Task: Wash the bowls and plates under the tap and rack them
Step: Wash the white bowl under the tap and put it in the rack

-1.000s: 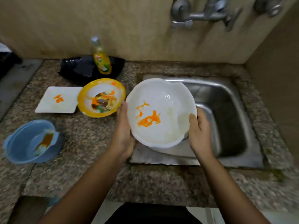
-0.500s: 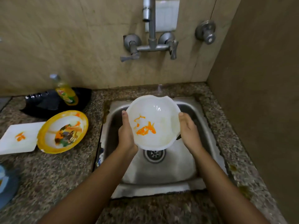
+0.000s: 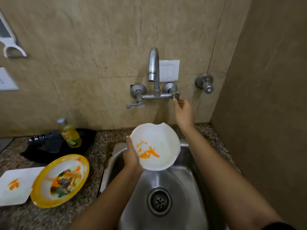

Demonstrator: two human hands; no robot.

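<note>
Right hand point(image 3: 182, 109) aloft — seemingly pinching tap handle point(image 3: 176, 95).

Speckled stone bench point(image 3: 49, 218), rear edge: one yellow liquid bottle point(image 3: 70, 134), grey cap, upright, against a black ridged item point(image 3: 48, 145) of undetermined kind. Tiled wall: white blanking plate point(image 3: 171, 70) behind the spout; separate metal valve point(image 3: 204, 83) to its right; white fixture point(image 3: 10, 45) at upper left, partly cut off.

Label on yellow bottle point(image 3: 70, 134) blurred, nothing legible
</note>
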